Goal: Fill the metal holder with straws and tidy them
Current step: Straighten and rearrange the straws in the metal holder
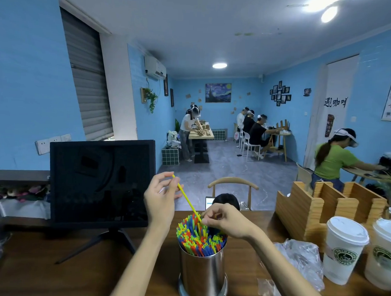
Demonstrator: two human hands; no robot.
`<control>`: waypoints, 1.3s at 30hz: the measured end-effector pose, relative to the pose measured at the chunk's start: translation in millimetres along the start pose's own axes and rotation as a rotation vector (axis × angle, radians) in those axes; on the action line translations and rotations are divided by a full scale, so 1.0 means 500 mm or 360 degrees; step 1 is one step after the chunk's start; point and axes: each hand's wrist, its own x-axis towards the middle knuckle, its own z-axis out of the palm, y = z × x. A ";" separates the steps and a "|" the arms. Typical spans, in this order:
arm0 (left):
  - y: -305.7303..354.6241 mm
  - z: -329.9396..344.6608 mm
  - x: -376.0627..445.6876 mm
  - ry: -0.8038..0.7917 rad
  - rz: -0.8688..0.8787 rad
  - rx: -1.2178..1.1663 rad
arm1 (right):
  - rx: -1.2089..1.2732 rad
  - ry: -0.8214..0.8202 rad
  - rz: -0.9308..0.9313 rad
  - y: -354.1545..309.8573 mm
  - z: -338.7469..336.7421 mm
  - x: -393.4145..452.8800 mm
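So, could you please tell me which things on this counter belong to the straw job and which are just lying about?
In use:
metal holder
straws in it
yellow straw, held by left hand and right hand

Lying about:
monitor
wooden organiser
two lidded cups
plastic bag

Head camera, looking forward and down, close over counter [52, 275]

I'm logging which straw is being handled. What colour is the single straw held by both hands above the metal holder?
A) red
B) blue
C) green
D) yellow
D: the left hand pinches the upper end and the right hand pinches the lower part of one yellow straw, slanting above the full metal holder.
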 end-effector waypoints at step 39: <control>-0.112 -0.035 -0.059 -0.1060 -0.0185 0.1389 | -0.0525 0.0153 0.0066 0.047 -0.011 0.017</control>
